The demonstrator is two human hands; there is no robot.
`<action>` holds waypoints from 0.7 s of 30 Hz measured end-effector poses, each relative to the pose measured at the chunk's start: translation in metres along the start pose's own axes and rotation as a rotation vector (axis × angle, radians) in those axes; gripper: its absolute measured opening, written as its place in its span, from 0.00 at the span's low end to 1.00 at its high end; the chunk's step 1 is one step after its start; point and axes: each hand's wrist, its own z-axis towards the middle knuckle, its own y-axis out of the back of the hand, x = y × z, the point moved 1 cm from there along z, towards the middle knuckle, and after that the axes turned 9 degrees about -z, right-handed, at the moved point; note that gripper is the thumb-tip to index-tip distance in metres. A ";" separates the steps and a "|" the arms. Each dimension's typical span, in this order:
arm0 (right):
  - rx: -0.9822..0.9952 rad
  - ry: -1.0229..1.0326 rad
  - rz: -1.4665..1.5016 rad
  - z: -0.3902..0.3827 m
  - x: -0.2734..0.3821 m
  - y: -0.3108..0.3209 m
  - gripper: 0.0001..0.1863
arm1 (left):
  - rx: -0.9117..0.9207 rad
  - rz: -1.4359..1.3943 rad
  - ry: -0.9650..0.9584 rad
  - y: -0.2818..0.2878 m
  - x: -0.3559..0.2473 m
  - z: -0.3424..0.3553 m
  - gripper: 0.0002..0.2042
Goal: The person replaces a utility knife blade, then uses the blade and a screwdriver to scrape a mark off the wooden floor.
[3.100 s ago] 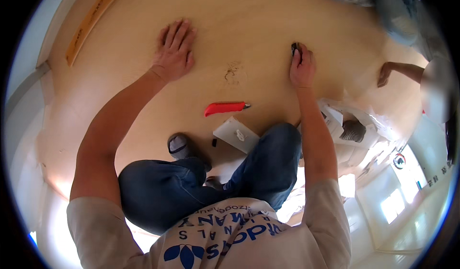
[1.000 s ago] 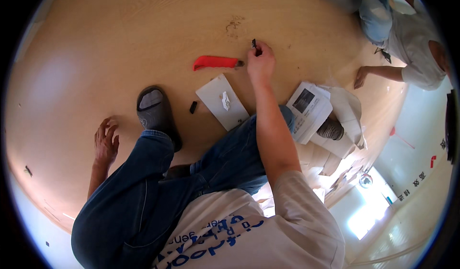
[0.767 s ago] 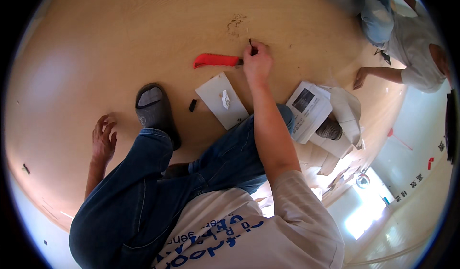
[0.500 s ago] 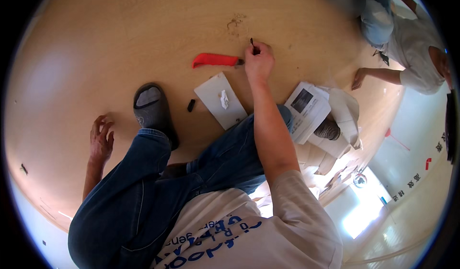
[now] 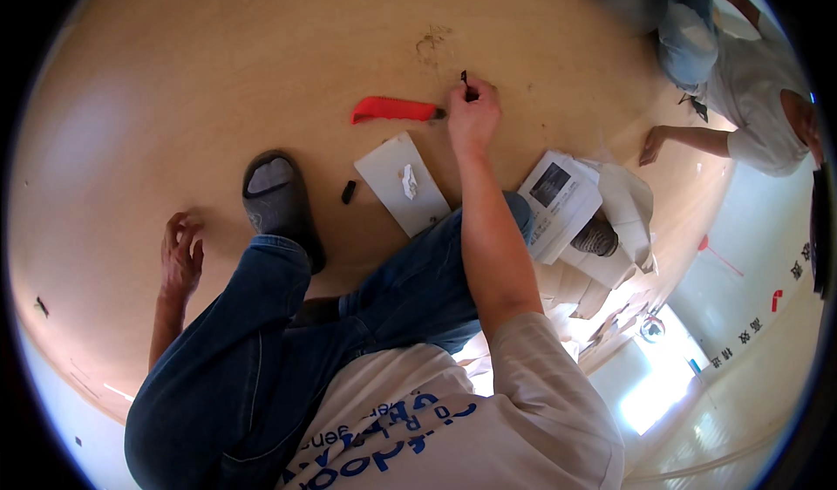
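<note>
My right hand [image 5: 473,111] is closed on a small dark object [image 5: 466,83], just right of a red utility knife [image 5: 388,109] lying on the wooden floor [image 5: 218,71]. My left hand [image 5: 181,255] rests at the lower left beside my bent leg, fingers curved and apart with nothing in them. A white rectangular board [image 5: 388,193] lies below the knife, with crumpled white paper [image 5: 409,181] on it. A small black piece [image 5: 349,192] lies left of the board. Faint dark marks [image 5: 433,45] show on the floor beyond my right hand.
My slippered foot [image 5: 279,207] is at centre left. Printed papers and packaging [image 5: 558,193] lie by my right knee, with a grey patterned item [image 5: 597,237] among them. Another person [image 5: 741,80] is on the floor at the upper right, one hand [image 5: 652,146] down. A white wall [image 5: 741,228] curves along the right.
Since the earliest frame my left hand has moved back beside my leg, my right hand has come nearer the knife, and the view has shifted. In the last second little has moved.
</note>
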 end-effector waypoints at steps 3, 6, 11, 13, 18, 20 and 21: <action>0.010 -0.001 -0.001 0.000 0.003 0.002 0.10 | 0.005 0.013 0.000 0.005 0.001 0.003 0.18; 0.006 -0.013 -0.012 0.001 -0.004 0.001 0.10 | 0.006 0.001 -0.014 0.002 0.000 0.002 0.18; 0.033 0.003 -0.013 -0.003 0.002 0.002 0.11 | -0.005 0.034 -0.022 0.001 -0.004 0.002 0.19; 0.008 -0.028 0.006 -0.001 0.001 0.000 0.10 | -0.007 0.028 -0.022 0.002 -0.002 0.001 0.19; 0.003 0.054 -0.042 0.000 -0.004 0.000 0.09 | 0.011 0.025 -0.007 0.002 -0.005 0.001 0.19; 0.002 0.036 -0.034 0.000 -0.002 0.000 0.09 | 0.002 0.034 -0.024 0.003 -0.002 0.000 0.19; 0.012 0.018 -0.017 0.000 -0.002 0.002 0.09 | 0.013 0.037 -0.012 0.003 -0.002 -0.001 0.20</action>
